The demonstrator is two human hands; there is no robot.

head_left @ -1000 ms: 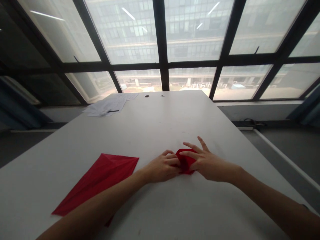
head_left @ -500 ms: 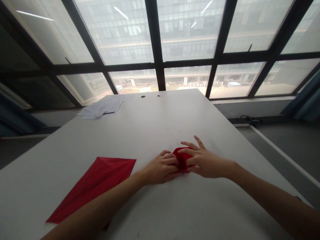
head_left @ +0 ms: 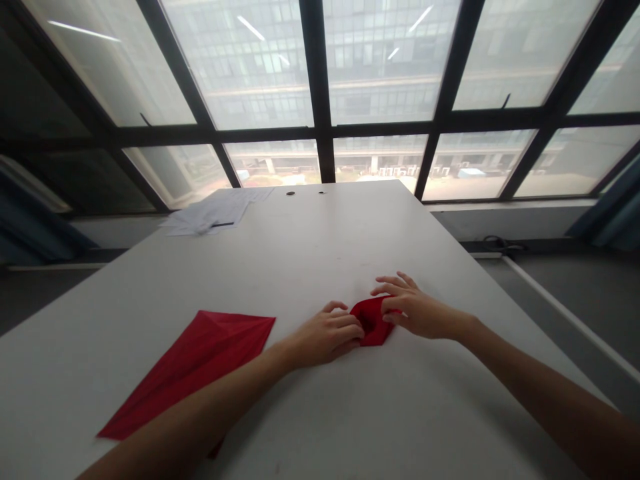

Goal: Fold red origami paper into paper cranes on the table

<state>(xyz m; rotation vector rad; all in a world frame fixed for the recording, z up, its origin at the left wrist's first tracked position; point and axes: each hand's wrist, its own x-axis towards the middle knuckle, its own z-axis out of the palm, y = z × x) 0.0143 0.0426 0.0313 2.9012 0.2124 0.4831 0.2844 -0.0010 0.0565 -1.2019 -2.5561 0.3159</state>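
A small folded red sheet (head_left: pixel 376 333), paper or cloth, is on the white table, its top layer raised around a dark hollow. Its left side is in the curled fingers of my left hand (head_left: pixel 333 337), which rests low on the table. At the upper right edge, my right hand (head_left: pixel 417 311) pinches the sheet between thumb and forefinger, while its other fingers stretch out above. A larger creased red sheet (head_left: pixel 200 353) lies flat to the left, partly hidden under my left forearm.
White papers (head_left: pixel 205 212) with a dark pen (head_left: pixel 223 225) on them are at the far left of the white table (head_left: pixel 310 267). Two small dark round spots mark its far end. Behind stand black-framed windows (head_left: pixel 324 157). A cable (head_left: pixel 503 245) lies on the floor at right.
My right hand has shifted slightly right and up, drawing the small sheet's edge with it, so more of its red surface shows. My left hand stays at the left side.
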